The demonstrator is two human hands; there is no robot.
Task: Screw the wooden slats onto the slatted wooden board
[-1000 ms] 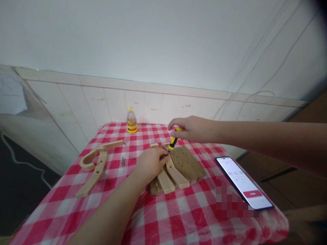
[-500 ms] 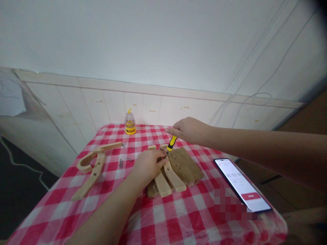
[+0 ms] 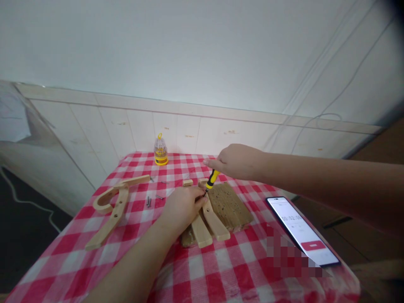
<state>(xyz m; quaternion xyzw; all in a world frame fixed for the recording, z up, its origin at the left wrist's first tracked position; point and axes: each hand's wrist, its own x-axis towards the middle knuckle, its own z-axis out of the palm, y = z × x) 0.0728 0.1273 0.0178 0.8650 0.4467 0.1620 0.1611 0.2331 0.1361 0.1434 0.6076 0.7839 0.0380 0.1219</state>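
My right hand (image 3: 237, 160) is closed around the top of a yellow-and-black screwdriver (image 3: 211, 180), whose tip points down at the far end of a pale wooden slat (image 3: 214, 218). My left hand (image 3: 182, 206) rests on the slats, with its fingertips pinched by the screwdriver tip; whatever they hold is too small to make out. Two pale slats lie across a darker brown board (image 3: 231, 205) full of small holes. All of this sits on a red-and-white checked tablecloth (image 3: 221, 269).
A curved pale wooden piece with a crossing slat (image 3: 114, 202) lies at the left. A few loose screws (image 3: 153, 198) lie between it and my left hand. A small yellow-based container (image 3: 160, 150) stands at the far edge. A lit phone (image 3: 302, 230) lies at the right.
My right hand has come down and closed over the screwdriver's top, so less of the handle shows. The left hand stays on the slats. The view has shifted slightly.
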